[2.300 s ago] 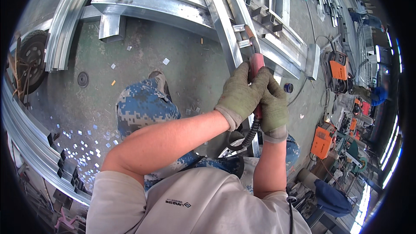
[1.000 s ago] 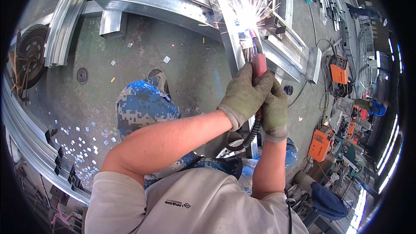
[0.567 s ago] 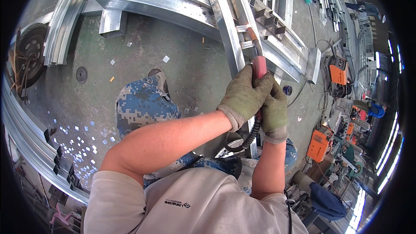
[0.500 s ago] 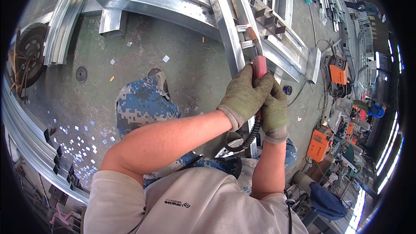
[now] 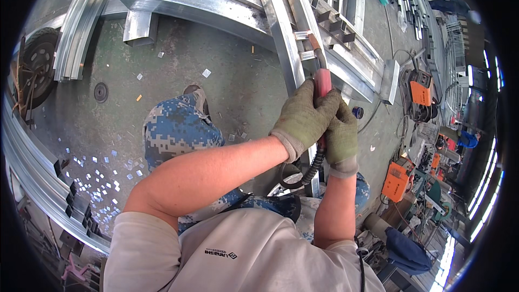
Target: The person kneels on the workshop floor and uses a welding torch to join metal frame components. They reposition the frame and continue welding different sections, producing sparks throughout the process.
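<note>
A welding torch [image 5: 323, 79] with a red handle is held in both my gloved hands. My left hand [image 5: 304, 118], in a green work glove, wraps round the handle from the left. Beside it, my right hand [image 5: 341, 135] is closed on the lower part, its fingers partly hidden. The torch's copper-coloured nozzle [image 5: 314, 42] points away from me, close to short crosspieces between two rails of a metal frame [image 5: 286, 38]. From the bottom of the handle a black ribbed cable [image 5: 313, 170] curves down to the left.
Long galvanised profiles [image 5: 200, 8] lie across the far side, with more stacked at left [image 5: 32, 170]. Small metal squares [image 5: 102, 184] litter the floor. Orange machines [image 5: 397, 181] stand at right, near a small dark-blue round object [image 5: 358, 112] and a loose cable. Another person [image 5: 454, 8] is far right.
Hands and torch are almost still. The view has shifted very slightly. The person at the far right has moved a little.
</note>
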Tool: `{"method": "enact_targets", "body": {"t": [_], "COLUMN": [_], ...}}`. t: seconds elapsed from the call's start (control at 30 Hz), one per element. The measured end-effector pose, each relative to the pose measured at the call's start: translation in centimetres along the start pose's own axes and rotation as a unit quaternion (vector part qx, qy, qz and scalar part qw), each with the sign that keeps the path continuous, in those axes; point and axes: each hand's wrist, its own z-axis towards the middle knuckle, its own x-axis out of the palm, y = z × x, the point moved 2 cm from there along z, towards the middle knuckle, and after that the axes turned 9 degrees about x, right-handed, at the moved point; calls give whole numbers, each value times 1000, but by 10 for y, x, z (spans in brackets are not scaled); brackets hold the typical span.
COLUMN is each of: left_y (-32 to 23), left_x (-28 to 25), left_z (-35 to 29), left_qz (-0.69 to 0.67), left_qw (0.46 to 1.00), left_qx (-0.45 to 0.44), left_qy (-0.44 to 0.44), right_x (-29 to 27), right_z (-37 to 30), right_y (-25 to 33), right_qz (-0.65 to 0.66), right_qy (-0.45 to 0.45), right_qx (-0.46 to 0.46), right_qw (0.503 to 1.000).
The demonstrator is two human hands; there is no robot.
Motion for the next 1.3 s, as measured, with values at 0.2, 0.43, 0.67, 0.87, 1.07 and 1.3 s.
{"method": "enact_targets", "body": {"t": [0.2, 0.43, 0.67, 0.87, 1.07, 1.3], "left_y": [2, -3, 1, -1, -4, 1], "left_x": [2, 0, 1, 2, 2, 1], "left_z": [0, 0, -2, -2, -3, -1], "left_qz": [-13, 12, -1, -18, -20, -14], "left_qw": [1000, 1000, 1000, 1000, 1000, 1000], "left_qx": [8, -7, 0, 4, -1, -18], "left_qy": [-12, -3, -7, -1, 8, 7], "right_x": [-2, -3, -2, -2, -2, -1], "right_z": [0, 0, 0, -3, -7, -4], "right_y": [-2, -1, -4, -1, 1, -1], "right_qz": [0, -27, 17, 9, 16, 2], "right_qy": [16, 9, 15, 3, 2, 2], "right_qx": [-4, -7, -2, 13, -3, 10], "right_qw": [1000, 1000, 1000, 1000, 1000, 1000]}}
